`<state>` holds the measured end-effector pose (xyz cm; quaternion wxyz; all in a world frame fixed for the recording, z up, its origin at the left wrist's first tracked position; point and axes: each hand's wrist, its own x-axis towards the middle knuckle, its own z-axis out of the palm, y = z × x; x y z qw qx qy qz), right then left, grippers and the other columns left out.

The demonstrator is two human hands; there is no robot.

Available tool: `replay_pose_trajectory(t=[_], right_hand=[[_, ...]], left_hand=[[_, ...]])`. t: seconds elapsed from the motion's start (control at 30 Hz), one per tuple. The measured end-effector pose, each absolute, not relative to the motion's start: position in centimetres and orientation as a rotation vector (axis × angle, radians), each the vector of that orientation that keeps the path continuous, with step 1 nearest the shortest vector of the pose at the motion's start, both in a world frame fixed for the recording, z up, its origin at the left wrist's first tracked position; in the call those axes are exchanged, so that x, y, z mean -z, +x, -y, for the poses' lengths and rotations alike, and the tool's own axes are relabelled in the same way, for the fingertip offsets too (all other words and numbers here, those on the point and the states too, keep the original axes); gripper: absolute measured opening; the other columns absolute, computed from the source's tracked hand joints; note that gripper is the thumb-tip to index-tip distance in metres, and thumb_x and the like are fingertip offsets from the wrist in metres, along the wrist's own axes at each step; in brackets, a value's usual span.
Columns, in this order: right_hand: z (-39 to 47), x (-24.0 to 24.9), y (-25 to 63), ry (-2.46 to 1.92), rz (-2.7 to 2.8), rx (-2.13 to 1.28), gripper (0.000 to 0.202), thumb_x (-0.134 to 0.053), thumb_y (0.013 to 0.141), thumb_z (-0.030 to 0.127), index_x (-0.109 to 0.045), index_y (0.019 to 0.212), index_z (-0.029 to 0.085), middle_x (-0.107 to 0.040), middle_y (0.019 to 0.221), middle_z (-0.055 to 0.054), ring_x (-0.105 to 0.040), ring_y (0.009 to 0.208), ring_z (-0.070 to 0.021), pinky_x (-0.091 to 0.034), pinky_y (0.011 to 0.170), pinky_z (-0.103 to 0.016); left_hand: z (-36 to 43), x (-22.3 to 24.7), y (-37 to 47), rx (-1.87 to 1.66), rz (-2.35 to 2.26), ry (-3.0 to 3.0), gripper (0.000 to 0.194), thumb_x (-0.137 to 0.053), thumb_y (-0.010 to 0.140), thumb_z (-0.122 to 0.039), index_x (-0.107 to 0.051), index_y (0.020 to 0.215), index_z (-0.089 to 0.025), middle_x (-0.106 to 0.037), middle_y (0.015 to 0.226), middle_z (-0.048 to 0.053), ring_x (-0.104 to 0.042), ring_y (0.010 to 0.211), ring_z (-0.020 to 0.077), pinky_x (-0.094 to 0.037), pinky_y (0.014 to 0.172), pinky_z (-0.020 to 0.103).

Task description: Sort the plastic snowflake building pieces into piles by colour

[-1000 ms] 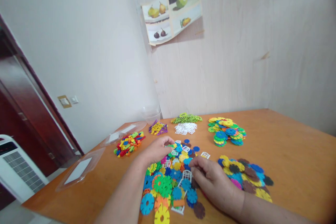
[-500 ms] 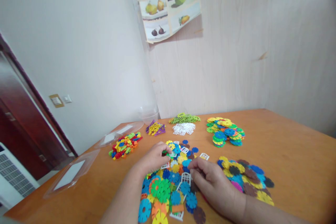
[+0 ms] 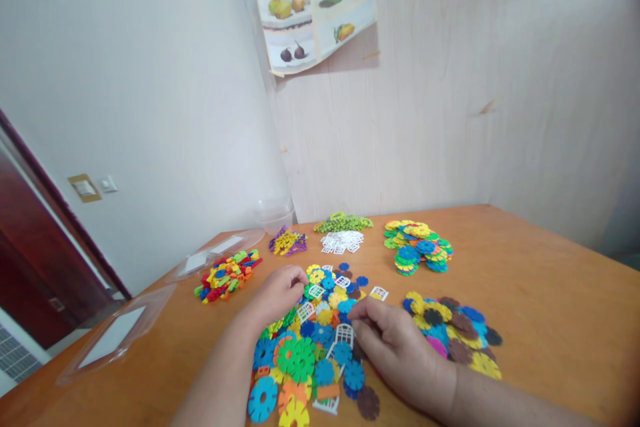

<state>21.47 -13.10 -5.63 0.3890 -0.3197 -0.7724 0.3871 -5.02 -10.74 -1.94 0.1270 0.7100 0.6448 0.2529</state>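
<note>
A mixed pile of notched plastic discs [image 3: 296, 359] in green, blue, yellow, orange and brown lies between my two hands, with white window-shaped pieces [image 3: 344, 335] among them. My left hand [image 3: 283, 290] is at the pile's upper left edge, its fingers curled together; whatever they hold is hidden. On the pile's right side, my right hand [image 3: 393, 340] has thumb and forefinger pressed together beside a blue disc and a white window piece. What lies between those fingertips cannot be made out.
Behind lie small coloured blocks [image 3: 227, 275], purple and yellow pieces [image 3: 287, 241], white pieces [image 3: 342, 241], green pieces [image 3: 343, 222] and stacked discs [image 3: 419, 245]. More discs [image 3: 463, 333] are at right. A clear tub [image 3: 276, 215] and plastic lids [image 3: 113, 333] are at left.
My left hand has drawn back left from the pile, uncovering a white window piece and green discs. My right hand stays by the pile's right side. The view has shifted slightly.
</note>
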Motion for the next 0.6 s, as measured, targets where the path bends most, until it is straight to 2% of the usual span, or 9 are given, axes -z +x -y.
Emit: replay_pose_trajectory(t=[0.17, 0.27, 0.6], right_hand=[[14.1, 5.1, 21.7, -0.681, 2.095, -0.741, 0.016, -0.049, 0.09, 0.018, -0.064, 0.093, 0.022, -0.068, 0.081, -0.001, -0.063, 0.074, -0.0136, -0.044, 0.065, -0.023], [14.7, 4.6, 21.6, -0.59, 2.176, -0.603, 0.017, -0.05, 0.086, 0.014, -0.063, 0.095, 0.021, -0.069, 0.08, -0.001, -0.064, 0.073, -0.014, -0.044, 0.065, -0.023], [15.0, 4.8, 21.1, -0.423, 2.304, -0.377, 0.02, -0.049, 0.08, 0.014, -0.063, 0.093, 0.021, -0.072, 0.076, -0.004, -0.067, 0.07, -0.0175, -0.044, 0.062, -0.025]], left_hand=[[10.3, 2.0, -5.7, -0.801, -1.922, 2.096, 0.016, -0.047, 0.082, -0.024, -0.063, 0.083, -0.021, -0.066, 0.079, 0.0, -0.06, 0.073, 0.0171, -0.042, 0.066, 0.026], [9.9, 2.0, -6.1, -0.842, -1.936, 2.127, 0.017, -0.048, 0.085, -0.029, -0.062, 0.084, -0.021, -0.067, 0.084, 0.001, -0.062, 0.078, 0.0183, -0.043, 0.068, 0.027], [9.5, 2.1, -6.5, -0.795, -2.001, 2.18, 0.027, -0.044, 0.09, -0.04, -0.06, 0.079, -0.021, -0.066, 0.081, 0.002, -0.06, 0.079, 0.0195, -0.04, 0.069, 0.028]])
